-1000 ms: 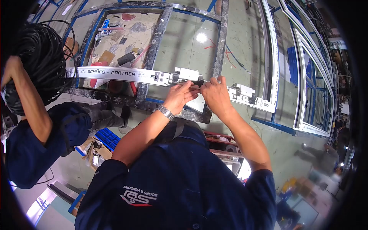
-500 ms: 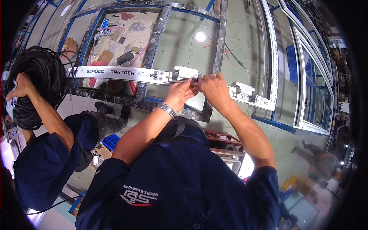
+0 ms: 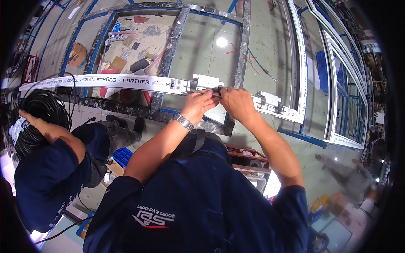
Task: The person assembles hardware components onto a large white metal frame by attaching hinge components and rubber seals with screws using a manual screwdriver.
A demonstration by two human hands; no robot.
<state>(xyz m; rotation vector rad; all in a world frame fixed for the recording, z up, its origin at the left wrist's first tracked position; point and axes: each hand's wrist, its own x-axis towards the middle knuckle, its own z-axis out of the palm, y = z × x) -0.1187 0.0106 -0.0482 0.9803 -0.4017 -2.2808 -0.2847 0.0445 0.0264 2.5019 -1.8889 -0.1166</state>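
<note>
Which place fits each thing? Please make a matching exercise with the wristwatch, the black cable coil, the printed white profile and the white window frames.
Things:
1. wristwatch
2. black cable coil
3. printed white profile
4. white window frames

Places:
A. lying across the paint-stained metal frame
B. on the person's left wrist
C. at the far right of the view
D. held by a co-worker, at the left of the view

Pairs: 1-B, 2-D, 3-A, 4-C

A paint-spattered metal frame stand (image 3: 174, 46) bears the long white profile (image 3: 126, 81) — laid flat across its bars.
</note>
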